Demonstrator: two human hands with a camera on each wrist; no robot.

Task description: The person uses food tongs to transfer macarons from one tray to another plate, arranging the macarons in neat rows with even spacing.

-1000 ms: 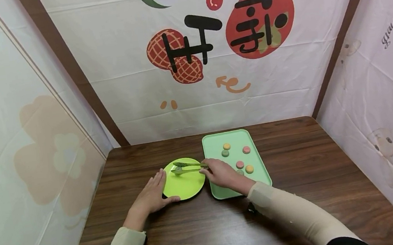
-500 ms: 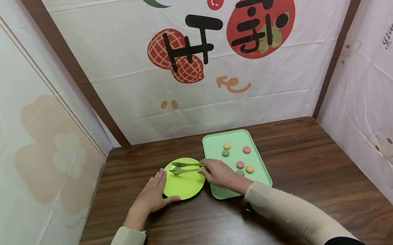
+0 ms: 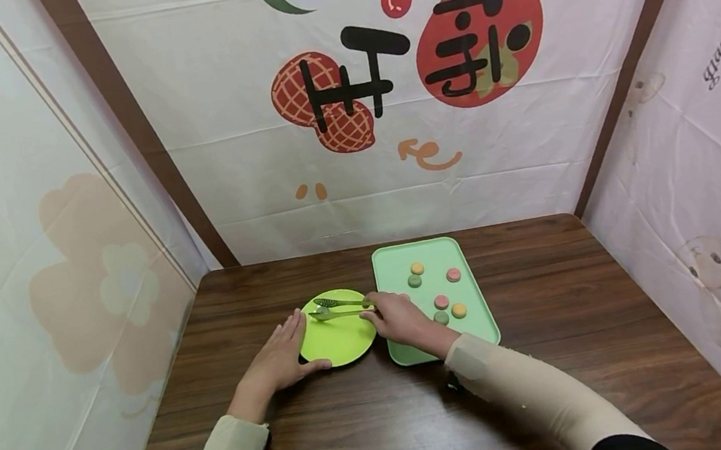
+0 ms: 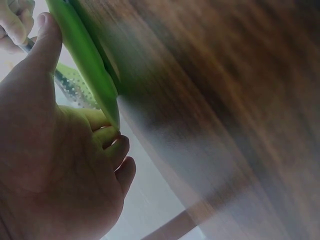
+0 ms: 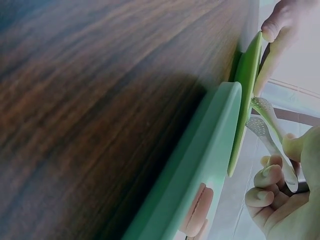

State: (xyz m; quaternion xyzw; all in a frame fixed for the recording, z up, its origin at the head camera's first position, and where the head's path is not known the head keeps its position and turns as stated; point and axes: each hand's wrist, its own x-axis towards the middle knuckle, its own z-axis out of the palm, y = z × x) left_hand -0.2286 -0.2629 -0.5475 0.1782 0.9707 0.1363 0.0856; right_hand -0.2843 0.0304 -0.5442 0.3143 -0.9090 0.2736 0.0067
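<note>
My right hand (image 3: 405, 318) grips a pair of green tongs (image 3: 345, 314) by the handle end, reaching in over the tray's left edge. The tongs' perforated tips (image 5: 259, 126) stand apart over the lime-green plate (image 3: 342, 345), and the right wrist view shows nothing between them. My left hand (image 3: 276, 359) rests at the left rim of the plate, fingers stretched along the far side and thumb toward the near side. In the left wrist view its fingertips (image 4: 112, 137) are right at the rim.
A mint-green tray (image 3: 412, 355) lies right of the plate, carrying several macarons: yellow (image 3: 417, 268), green (image 3: 415, 280) and pink (image 3: 453, 274) among them. The dark wooden table (image 3: 360, 430) meets a printed cloth wall (image 3: 358, 210) at the back and cloth at both sides.
My right hand has shifted slightly left with the tongs, whose tips lie a little farther left over the plate. My left hand keeps its place at the rim.
</note>
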